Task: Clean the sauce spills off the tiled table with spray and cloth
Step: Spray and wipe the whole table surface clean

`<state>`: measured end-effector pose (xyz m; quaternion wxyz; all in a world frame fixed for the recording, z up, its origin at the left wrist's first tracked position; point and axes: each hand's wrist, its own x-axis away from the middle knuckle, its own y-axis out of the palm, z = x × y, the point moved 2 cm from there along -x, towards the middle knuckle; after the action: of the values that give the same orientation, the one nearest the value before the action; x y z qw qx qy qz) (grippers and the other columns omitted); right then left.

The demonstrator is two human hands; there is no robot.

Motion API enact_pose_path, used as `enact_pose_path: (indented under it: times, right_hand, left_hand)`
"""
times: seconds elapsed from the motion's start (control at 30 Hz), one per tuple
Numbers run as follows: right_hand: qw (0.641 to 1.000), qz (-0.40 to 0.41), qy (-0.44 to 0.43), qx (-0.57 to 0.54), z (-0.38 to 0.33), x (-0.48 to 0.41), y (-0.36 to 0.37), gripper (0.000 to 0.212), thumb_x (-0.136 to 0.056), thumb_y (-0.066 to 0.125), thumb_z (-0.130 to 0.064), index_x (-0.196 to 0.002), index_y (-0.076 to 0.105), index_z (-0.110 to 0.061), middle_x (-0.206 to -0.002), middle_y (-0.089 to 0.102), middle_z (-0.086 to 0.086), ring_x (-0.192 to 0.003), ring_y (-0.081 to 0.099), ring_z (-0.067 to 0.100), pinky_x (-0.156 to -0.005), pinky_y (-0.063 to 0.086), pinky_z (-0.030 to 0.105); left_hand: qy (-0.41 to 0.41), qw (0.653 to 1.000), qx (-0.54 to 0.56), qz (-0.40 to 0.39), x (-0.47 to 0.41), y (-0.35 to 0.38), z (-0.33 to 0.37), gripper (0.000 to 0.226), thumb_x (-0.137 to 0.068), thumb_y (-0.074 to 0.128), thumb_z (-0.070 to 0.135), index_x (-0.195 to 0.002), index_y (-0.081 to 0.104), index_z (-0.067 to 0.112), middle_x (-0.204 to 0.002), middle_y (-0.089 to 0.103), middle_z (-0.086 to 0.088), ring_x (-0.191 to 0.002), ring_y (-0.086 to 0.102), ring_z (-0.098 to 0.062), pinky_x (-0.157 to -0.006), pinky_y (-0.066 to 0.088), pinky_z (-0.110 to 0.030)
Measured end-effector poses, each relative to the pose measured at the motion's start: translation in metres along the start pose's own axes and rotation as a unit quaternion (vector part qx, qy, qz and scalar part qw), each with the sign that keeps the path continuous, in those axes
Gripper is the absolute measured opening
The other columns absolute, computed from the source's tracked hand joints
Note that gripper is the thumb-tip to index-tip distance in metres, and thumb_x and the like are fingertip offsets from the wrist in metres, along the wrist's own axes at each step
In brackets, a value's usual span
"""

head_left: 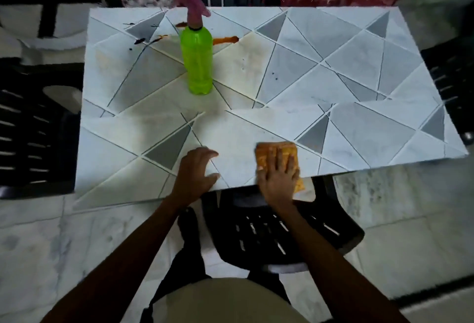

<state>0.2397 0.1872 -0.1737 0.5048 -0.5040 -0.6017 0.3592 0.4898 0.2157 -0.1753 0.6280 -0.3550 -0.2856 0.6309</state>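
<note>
1. right hand [278, 179] lies flat, fingers spread, pressing the orange cloth [279, 152] onto the table [359, 117] at its near edge.
2. left hand [196, 172] rests open just beside it, holding nothing.
3. green spray bottle [197, 60] stands upright well beyond both hands, with sauce spills [225, 40] at the far edge behind it.

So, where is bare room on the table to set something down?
Bare: right half of the table, past the spray bottle; also left side, nearer than the sauce spills. Crowded: near edge, left hand, right hand on cloth.
</note>
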Motion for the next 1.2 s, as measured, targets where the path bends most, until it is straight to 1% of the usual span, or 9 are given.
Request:
enact_pose_path:
  times: [0.2,0.33,0.5,0.6,0.73,0.8,0.93,1.0,1.2]
  right_hand:
    - [0.997,-0.032,-0.053,0.042,-0.096,0.041,0.019,0.074,-0.089,0.054,-0.055,-0.155,0.035,-0.026,-0.161,0.034,0.005,-0.146,0.028,0.047,-0.111,0.03,0.063]
    - [0.997,-0.041,-0.052,0.027,-0.092,0.035,-0.007,0.059,-0.095,0.032,-0.045,-0.149,0.045,-0.025,-0.154,0.046,0.005,-0.14,0.04,0.042,-0.112,0.038,0.049]
    - [0.98,0.017,0.037,-0.194,-0.105,0.024,-0.051,0.028,-0.097,0.051,-0.018,-0.12,0.063,-0.026,-0.114,0.071,0.004,-0.106,0.064,0.03,-0.093,0.048,0.037]
    - [0.871,0.016,0.139,-0.472,-0.112,0.02,-0.077,0.022,-0.097,0.047,-0.006,-0.105,0.067,-0.012,-0.095,0.072,0.0,-0.087,0.068,0.013,-0.076,0.052,0.021]
    - [0.632,-0.112,0.198,-0.741,-0.12,0.007,-0.095,0.034,-0.1,0.046,-0.015,-0.126,0.061,0.001,-0.102,0.075,0.013,-0.095,0.07,0.025,-0.089,0.054,0.039]
    - [0.544,-0.177,0.201,-0.795,-0.127,0.003,-0.103,0.039,-0.1,0.053,-0.027,-0.13,0.061,-0.003,-0.116,0.072,0.015,-0.107,0.068,0.027,-0.092,0.053,0.04]
    - [0.548,-0.199,0.144,-0.8,-0.14,-0.011,-0.115,0.048,-0.087,0.07,-0.013,-0.133,0.059,-0.006,-0.129,0.066,0.019,-0.123,0.061,0.034,-0.104,0.05,0.049]
    - [0.558,-0.189,0.15,-0.794,-0.145,-0.026,-0.114,0.063,-0.076,0.075,0.001,-0.136,0.056,-0.003,-0.129,0.066,0.022,-0.119,0.063,0.038,-0.1,0.053,0.051]
    - [0.536,-0.15,0.17,-0.813,-0.165,-0.061,-0.121,0.055,-0.078,0.06,0.008,-0.133,0.057,-0.001,-0.124,0.067,0.023,-0.1,0.07,0.034,-0.079,0.062,0.045]
  left_hand:
    - [0.01,1.0,-0.026,0.003,0.013,-0.029,-0.037,0.051,-0.082,0.054,0.058,-0.121,0.062,0.026,-0.122,0.055,0.002,-0.119,0.047,-0.025,-0.097,0.037,-0.042]
    - [-0.009,1.0,0.009,0.002,0.01,-0.051,-0.049,0.03,-0.078,0.062,0.017,-0.106,0.065,0.029,-0.106,0.062,0.008,-0.102,0.057,-0.025,-0.091,0.045,-0.045]
    - [-0.05,0.991,0.125,0.017,-0.008,-0.068,-0.049,0.045,-0.078,0.052,-0.01,-0.102,0.067,0.025,-0.099,0.066,0.007,-0.087,0.064,-0.01,-0.082,0.054,-0.037]
    - [-0.086,0.98,0.169,0.052,-0.025,-0.081,-0.042,0.041,-0.084,0.05,-0.011,-0.103,0.067,0.022,-0.098,0.068,0.006,-0.091,0.066,-0.011,-0.085,0.055,-0.04]
    - [-0.074,0.97,0.195,0.124,-0.061,-0.113,-0.019,0.028,-0.085,0.06,0.004,-0.111,0.065,0.014,-0.107,0.066,-0.002,-0.098,0.064,-0.023,-0.09,0.053,-0.047]
    - [-0.075,0.962,0.206,0.161,-0.079,-0.131,-0.006,0.035,-0.086,0.067,0.007,-0.119,0.061,0.017,-0.112,0.06,-0.001,-0.099,0.059,-0.02,-0.09,0.052,-0.045]
    - [-0.106,0.938,0.255,0.208,-0.12,-0.161,0.007,0.057,-0.081,0.076,0.014,-0.131,0.05,0.019,-0.12,0.047,0.003,-0.109,0.052,-0.016,-0.095,0.049,-0.039]
    - [-0.111,0.933,0.268,0.21,-0.145,-0.172,0.011,0.071,-0.077,0.081,0.02,-0.137,0.044,0.019,-0.128,0.042,0.002,-0.119,0.048,-0.019,-0.1,0.045,-0.037]
    - [-0.077,0.949,0.236,0.195,-0.207,-0.182,0.024,0.11,-0.065,0.09,0.035,-0.151,0.025,0.014,-0.153,0.029,-0.008,-0.141,0.029,-0.021,-0.109,0.027,-0.025]
